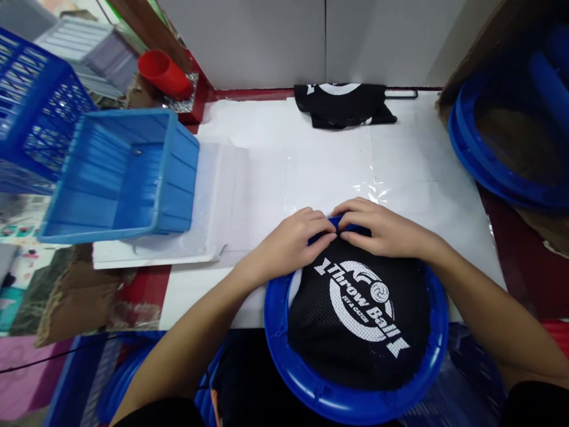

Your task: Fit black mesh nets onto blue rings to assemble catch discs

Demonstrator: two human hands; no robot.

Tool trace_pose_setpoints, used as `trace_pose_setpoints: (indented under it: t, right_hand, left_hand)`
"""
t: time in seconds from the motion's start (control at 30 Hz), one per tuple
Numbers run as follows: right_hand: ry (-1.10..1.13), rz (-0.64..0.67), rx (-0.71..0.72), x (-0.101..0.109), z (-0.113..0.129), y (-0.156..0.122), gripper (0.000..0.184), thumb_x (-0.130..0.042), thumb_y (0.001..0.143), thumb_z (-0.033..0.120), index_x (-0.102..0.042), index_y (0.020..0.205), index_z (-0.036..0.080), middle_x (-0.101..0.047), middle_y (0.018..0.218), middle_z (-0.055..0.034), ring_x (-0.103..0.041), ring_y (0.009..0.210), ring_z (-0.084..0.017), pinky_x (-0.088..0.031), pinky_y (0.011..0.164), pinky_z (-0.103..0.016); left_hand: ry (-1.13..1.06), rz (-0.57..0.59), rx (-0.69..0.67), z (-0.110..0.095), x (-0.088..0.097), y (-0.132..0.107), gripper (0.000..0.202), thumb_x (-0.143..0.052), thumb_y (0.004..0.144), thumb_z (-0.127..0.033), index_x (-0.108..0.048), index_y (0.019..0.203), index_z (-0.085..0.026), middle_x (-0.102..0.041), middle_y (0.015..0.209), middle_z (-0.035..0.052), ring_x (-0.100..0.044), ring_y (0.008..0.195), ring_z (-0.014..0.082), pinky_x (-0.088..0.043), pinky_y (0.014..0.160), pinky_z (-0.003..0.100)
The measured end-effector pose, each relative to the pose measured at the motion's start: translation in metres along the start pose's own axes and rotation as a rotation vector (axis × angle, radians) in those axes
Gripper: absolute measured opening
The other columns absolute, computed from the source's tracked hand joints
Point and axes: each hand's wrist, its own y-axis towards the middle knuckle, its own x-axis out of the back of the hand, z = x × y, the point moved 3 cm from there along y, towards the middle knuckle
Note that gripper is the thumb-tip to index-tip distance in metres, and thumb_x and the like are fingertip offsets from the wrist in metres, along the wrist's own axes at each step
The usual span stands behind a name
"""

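A blue plastic ring (pixel 306 388) rests at the table's front edge, partly over my lap. Black mesh fabric (pixel 311 338) with a white "Throw Ball" print lies across its middle. At the ring's far rim, my left hand (pixel 304 234) pinches the rim and the fabric edge between thumb and fingers. My right hand (pixel 373 228) grips the same rim just beside it, the fingertips of both hands almost meeting. A pale gap shows between fabric and ring at the left side. What lies under the fingertips is hidden.
A light blue bin (pixel 178 172) stands on the left beside a blue basket (pixel 40 107). A red cup (pixel 164 74) is behind them. Another black printed fabric piece (pixel 342 107) lies at the back. More blue rings (pixel 471 148) are stacked in a cardboard box on the right.
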Motion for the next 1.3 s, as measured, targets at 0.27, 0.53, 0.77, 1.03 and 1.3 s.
trace_pose_setpoints:
  t: [0.27, 0.53, 0.77, 1.03, 1.3]
  right_hand:
    - [0.046, 0.032, 0.006, -0.001, -0.006, 0.005, 0.016, -0.056, 0.106, 0.031, -0.066, 0.096, 0.025, -0.074, 0.126, -0.0104, -0.065, 0.122, -0.029, -0.047, 0.111, -0.050]
    - [0.063, 0.005, -0.026, -0.005, -0.007, 0.009, 0.014, -0.054, 0.103, 0.027, -0.063, 0.092, 0.024, -0.075, 0.118, -0.0099, -0.066, 0.115, -0.028, -0.048, 0.108, -0.051]
    - [0.067, -0.005, -0.061, -0.004, -0.003, 0.011, 0.014, -0.055, 0.099, 0.024, -0.063, 0.088, 0.024, -0.076, 0.119, -0.0091, -0.068, 0.115, -0.027, -0.049, 0.107, -0.049]
    - [0.063, -0.029, -0.093, -0.003, -0.007, 0.011, 0.010, -0.060, 0.091, 0.021, -0.065, 0.082, 0.024, -0.077, 0.119, -0.0075, -0.070, 0.111, -0.026, -0.052, 0.102, -0.044]
    - [0.008, 0.038, -0.098, 0.006, -0.003, 0.002, 0.019, -0.057, 0.101, 0.033, -0.068, 0.089, 0.023, -0.075, 0.119, -0.0095, -0.069, 0.111, -0.025, -0.053, 0.104, -0.045]
  left_hand:
    - [-0.089, -0.054, 0.072, 0.004, -0.005, 0.003, 0.018, -0.056, 0.104, -0.024, -0.071, 0.096, -0.020, -0.075, 0.092, 0.0043, -0.067, 0.090, 0.0206, -0.053, 0.086, 0.037]
    - [-0.035, -0.049, 0.098, 0.004, -0.006, 0.006, 0.014, -0.056, 0.098, -0.022, -0.067, 0.090, -0.021, -0.072, 0.087, 0.0036, -0.065, 0.085, 0.0202, -0.051, 0.081, 0.035]
    - [-0.076, -0.064, 0.153, 0.002, -0.004, 0.011, 0.011, -0.058, 0.090, -0.019, -0.067, 0.083, -0.020, -0.071, 0.081, 0.0016, -0.064, 0.078, 0.0180, -0.049, 0.077, 0.034]
    - [-0.154, -0.048, 0.219, 0.008, -0.004, 0.015, 0.009, -0.064, 0.087, -0.018, -0.070, 0.080, -0.019, -0.073, 0.080, 0.0008, -0.065, 0.075, 0.0162, -0.049, 0.074, 0.031]
    - [-0.242, -0.091, 0.113, 0.014, 0.019, -0.004, 0.017, -0.062, 0.102, -0.031, -0.073, 0.095, -0.019, -0.074, 0.088, 0.0018, -0.062, 0.076, 0.0143, -0.050, 0.071, 0.028]
